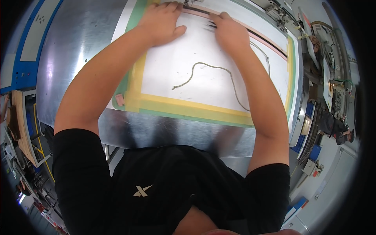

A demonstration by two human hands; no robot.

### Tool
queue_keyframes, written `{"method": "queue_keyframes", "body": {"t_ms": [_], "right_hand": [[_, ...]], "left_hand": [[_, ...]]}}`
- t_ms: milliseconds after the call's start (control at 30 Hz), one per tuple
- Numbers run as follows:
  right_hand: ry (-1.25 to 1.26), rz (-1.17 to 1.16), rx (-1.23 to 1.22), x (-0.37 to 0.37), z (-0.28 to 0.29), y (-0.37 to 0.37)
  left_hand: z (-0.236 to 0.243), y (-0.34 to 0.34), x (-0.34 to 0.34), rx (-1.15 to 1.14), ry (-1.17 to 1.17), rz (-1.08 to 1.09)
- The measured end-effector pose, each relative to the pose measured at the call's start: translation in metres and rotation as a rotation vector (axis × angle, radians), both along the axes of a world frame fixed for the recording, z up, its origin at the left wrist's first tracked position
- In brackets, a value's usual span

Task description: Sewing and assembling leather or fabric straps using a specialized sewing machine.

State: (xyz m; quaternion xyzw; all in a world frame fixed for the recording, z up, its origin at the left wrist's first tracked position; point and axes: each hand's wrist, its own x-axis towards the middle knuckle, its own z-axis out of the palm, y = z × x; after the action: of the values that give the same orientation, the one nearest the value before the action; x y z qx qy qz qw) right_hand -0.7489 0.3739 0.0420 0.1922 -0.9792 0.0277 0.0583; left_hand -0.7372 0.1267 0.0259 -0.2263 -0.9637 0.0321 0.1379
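Observation:
My left hand lies flat with its thumb apart on the upper left of a white sheet, its fingertips by the end of a long black strip with pink borders. The strip slants down to the right across the sheet. Beside it, my right hand is closed with the index finger against the strip. Short dark points stick out under its fingers, smeared by motion; what they belong to is hidden. A thin grey-green cord curves over the sheet below, passing beneath my right forearm.
Yellow tape and green tape border the sheet on a shiny metal table. Machinery stands beyond the far right edge. At left is a blue-and-grey cabinet; a person is at far right.

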Motion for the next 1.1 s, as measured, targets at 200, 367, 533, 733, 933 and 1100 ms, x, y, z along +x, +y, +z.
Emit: {"method": "queue_keyframes", "body": {"t_ms": [200,367,533,733,933,1100], "right_hand": [[-0.002,-0.046,-0.002,0.008,0.003,0.018],[-0.002,-0.038,-0.02,0.007,0.001,0.014],[0.023,-0.022,-0.051,0.009,0.0,0.011],[0.02,0.001,-0.096,0.016,0.007,0.015],[0.002,-0.129,-0.08,0.026,0.012,0.08],[-0.031,-0.227,-0.085,0.03,0.009,0.128]], "left_hand": [[0.022,0.014,0.0,-0.009,-0.236,0.162],[0.017,0.03,0.012,0.014,-0.114,0.186],[0.032,0.045,0.014,-0.034,-0.151,0.253],[0.024,0.046,0.014,0.009,-0.128,0.202],[0.038,0.048,0.029,0.018,-0.006,0.211],[0.052,0.067,0.023,-0.01,-0.21,0.313]]}}
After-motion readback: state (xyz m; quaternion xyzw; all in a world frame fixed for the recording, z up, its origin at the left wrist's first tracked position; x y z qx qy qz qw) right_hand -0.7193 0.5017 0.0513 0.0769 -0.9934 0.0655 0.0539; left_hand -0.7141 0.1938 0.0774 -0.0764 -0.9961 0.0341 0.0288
